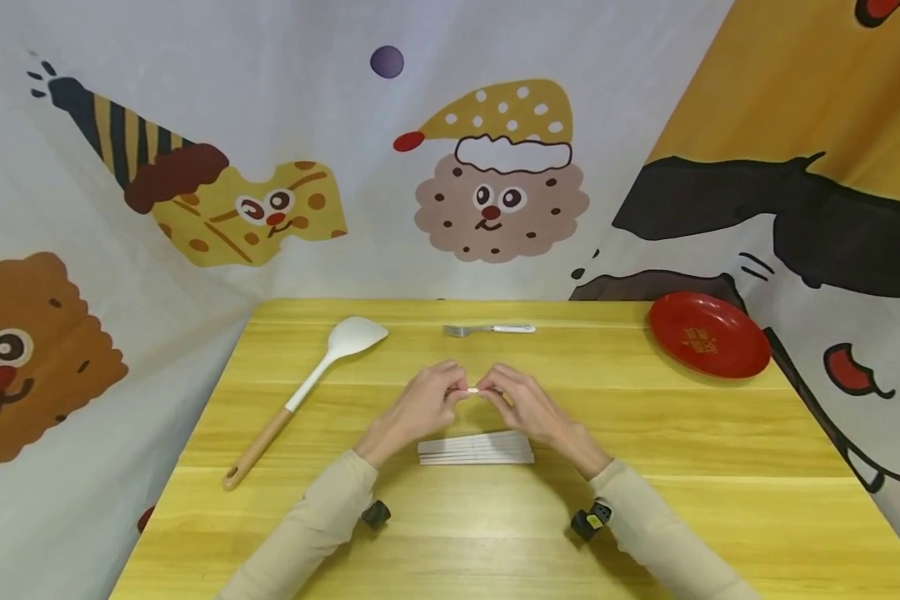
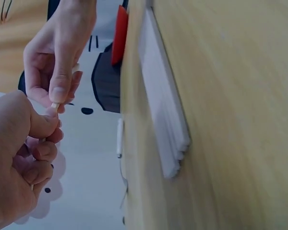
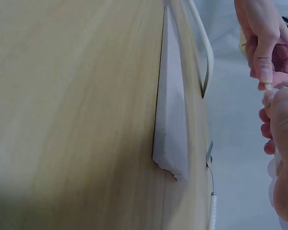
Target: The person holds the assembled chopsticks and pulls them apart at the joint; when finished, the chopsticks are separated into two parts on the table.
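Observation:
Between the fingertips of both hands, a short piece of a slim cream-white stick (image 1: pixel 472 390) shows; the rest is hidden by fingers. My left hand (image 1: pixel 422 406) pinches it with thumb and curled fingers. From the other side, my right hand (image 1: pixel 528 407) pinches it close by, thumb toward thumb. In the left wrist view the stick (image 2: pixel 55 105) shows between the thumbs, both hands raised off the table. Just nearer the body lies a row of several narrow white strips (image 1: pixel 476 448), set close together.
A white spatula (image 1: pixel 311 379) with a wooden handle lies at the left. A fork (image 1: pixel 489 330) with a patterned white handle lies beyond the hands. At the back right, a red plate (image 1: pixel 746 354) sits by the table edge. A cartoon-printed cloth (image 1: pixel 307 75) hangs behind.

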Demonstrator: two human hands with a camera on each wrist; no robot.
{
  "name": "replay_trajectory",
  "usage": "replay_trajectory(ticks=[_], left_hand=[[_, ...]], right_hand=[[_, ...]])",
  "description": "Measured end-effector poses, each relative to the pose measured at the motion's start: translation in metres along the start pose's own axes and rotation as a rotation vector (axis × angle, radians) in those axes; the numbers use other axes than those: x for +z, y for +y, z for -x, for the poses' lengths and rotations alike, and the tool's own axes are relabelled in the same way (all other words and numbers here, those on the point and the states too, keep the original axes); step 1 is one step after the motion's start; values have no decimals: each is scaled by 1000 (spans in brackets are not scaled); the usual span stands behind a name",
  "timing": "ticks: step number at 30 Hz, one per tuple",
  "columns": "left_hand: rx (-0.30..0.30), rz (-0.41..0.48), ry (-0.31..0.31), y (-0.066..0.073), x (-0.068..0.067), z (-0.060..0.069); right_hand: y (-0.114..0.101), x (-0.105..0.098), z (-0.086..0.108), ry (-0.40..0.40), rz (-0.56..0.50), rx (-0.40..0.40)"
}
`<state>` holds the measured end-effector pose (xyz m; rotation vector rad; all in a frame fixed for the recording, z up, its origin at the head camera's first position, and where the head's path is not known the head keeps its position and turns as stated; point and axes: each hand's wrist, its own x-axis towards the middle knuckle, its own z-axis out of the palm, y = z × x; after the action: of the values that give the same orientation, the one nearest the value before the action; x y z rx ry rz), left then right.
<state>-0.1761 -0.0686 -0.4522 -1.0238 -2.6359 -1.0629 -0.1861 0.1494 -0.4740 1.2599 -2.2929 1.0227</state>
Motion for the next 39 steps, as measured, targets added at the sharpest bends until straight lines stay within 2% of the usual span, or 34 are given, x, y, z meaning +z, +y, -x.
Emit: replay_trajectory(ticks=[5, 11, 17, 22, 24, 30, 39], left_hand=[[41, -45, 33, 8, -2, 1], [162, -134, 88, 16, -1, 8], [247, -186, 149, 19, -2, 9], [299, -220, 166, 19, -5, 11], [288, -201, 151, 20, -7, 12], [196, -94, 97, 24, -15, 14], [179, -51, 81, 24, -22, 16]], right_hand=[[-3, -3, 1, 38, -1, -27], [-11, -8, 6, 26, -23, -51], [-16, -12, 5, 40, -43, -54], [-19, -12, 5, 27, -62, -52], [-21, -11, 5, 33, -57, -61], [-26, -9, 3, 81, 3, -145], [-30, -7, -1, 95, 33, -189]])
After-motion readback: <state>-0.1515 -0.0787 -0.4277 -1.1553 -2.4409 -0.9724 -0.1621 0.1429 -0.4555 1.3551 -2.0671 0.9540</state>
